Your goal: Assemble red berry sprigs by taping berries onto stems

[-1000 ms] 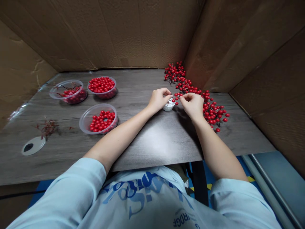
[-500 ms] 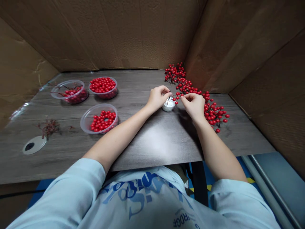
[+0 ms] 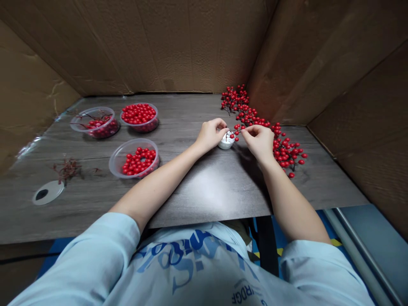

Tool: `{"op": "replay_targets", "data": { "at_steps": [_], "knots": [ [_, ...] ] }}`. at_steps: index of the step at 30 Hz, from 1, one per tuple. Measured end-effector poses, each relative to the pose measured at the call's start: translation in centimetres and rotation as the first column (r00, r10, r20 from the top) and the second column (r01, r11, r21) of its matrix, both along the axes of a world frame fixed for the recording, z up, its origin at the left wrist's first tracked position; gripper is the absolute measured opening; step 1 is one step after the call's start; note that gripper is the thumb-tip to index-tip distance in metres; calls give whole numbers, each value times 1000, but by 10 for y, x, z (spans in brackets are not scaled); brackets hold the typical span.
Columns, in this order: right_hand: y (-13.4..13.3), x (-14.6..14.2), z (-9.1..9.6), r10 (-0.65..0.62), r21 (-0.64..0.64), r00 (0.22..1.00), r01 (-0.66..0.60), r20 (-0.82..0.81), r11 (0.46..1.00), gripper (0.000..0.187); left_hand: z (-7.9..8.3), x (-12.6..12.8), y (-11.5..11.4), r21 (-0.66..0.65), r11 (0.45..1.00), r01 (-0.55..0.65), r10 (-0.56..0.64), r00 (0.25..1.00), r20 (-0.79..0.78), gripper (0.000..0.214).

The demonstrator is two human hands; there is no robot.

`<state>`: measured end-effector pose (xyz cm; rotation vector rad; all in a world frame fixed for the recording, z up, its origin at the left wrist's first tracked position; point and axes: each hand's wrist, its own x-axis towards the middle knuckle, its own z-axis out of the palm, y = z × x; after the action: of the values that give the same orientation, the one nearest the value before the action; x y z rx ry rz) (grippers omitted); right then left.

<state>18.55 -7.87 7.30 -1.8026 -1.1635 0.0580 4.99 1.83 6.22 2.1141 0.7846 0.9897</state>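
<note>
My left hand (image 3: 210, 135) is closed in a pinch on the thin dark stem of a small artificial berry sprig (image 3: 236, 132). Several red berries on the sprig show between my two hands, over a small white cup (image 3: 226, 142) with white stuff inside. On the right side my right hand (image 3: 260, 142) is also pinched, its thumb and forefinger together at the sprig's edge by the berries. What exactly lies between those fingertips is too small to tell. Behind and beside my right hand is a heap of finished-looking red berry sprigs (image 3: 288, 153).
On the left stand a tub of loose berries (image 3: 155, 114), a second tub (image 3: 114, 163) holding fewer, and a third tub (image 3: 76, 123) with berries and stems. Bare brown stems (image 3: 68, 169) lie by a round lid (image 3: 54, 193). Cardboard walls (image 3: 178, 46) surround the table.
The berries between my hands have turned slightly and shifted a little. My left hand has dropped slightly; both hands keep their pinch. The whole view has shifted a touch.
</note>
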Motion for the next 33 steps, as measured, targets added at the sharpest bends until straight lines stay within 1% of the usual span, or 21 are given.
{"op": "replay_targets", "data": {
  "at_steps": [4,10,18,27,33],
  "knots": [
    [0,0,0,14,-6,1000,-14,-7,1000,13,-1,-1,0,-5,1000,-2,2,1000,-5,6],
    [0,2,0,-4,11,1000,4,-5,1000,15,-1,3,-1,-5,1000,-20,20,1000,-6,7],
    [-1,8,3,-23,36,999,24,-29,999,14,1,11,-4,-9,1000,-30,31,998,47,7],
    [-2,8,7,-45,38,998,46,-34,998,14,1,13,-8,-45,999,20,-16,996,84,8],
    [-3,8,9,-52,44,998,54,-45,998,13,3,13,-8,-62,998,10,-4,995,102,7]
  ]
}}
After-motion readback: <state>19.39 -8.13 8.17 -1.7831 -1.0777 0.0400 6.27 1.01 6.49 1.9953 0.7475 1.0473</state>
